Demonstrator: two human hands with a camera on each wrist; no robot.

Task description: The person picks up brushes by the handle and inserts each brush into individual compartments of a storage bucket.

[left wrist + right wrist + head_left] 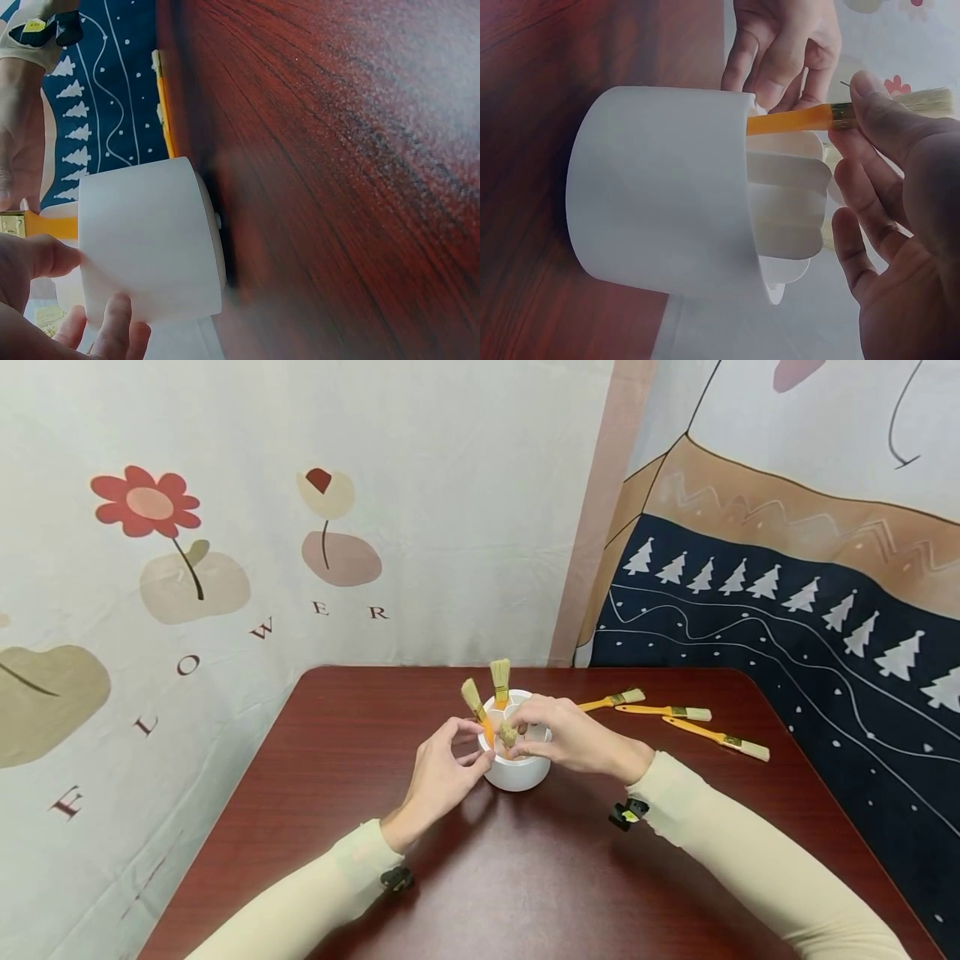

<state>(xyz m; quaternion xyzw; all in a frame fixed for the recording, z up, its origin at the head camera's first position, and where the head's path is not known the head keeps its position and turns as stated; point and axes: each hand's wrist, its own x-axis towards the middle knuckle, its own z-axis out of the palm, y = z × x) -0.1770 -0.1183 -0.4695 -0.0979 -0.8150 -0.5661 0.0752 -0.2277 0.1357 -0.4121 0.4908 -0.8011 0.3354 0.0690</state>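
Note:
A round white pot (517, 777) with scalloped inner dividers (787, 210) stands upright on the table. My left hand (447, 768) holds its left side, with thumb and fingertips on the rim and outer wall. Between thumb and fingers, my right hand (573, 739) pinches a paintbrush (791, 120) near its metal collar. That brush's orange handle points down into the pot, its pale bristles up. Two more paintbrushes stand in the pot bristles up, one leaning left (471, 695) and one farther back (500, 679). The lower handle ends are hidden inside the pot.
To the right of the pot lie three paintbrushes with orange handles: one partly behind my right hand (626, 697), one in the middle (663, 712) and one nearest me (716, 738). The reddish-brown table (337, 752) meets printed curtains (465, 527) at the back.

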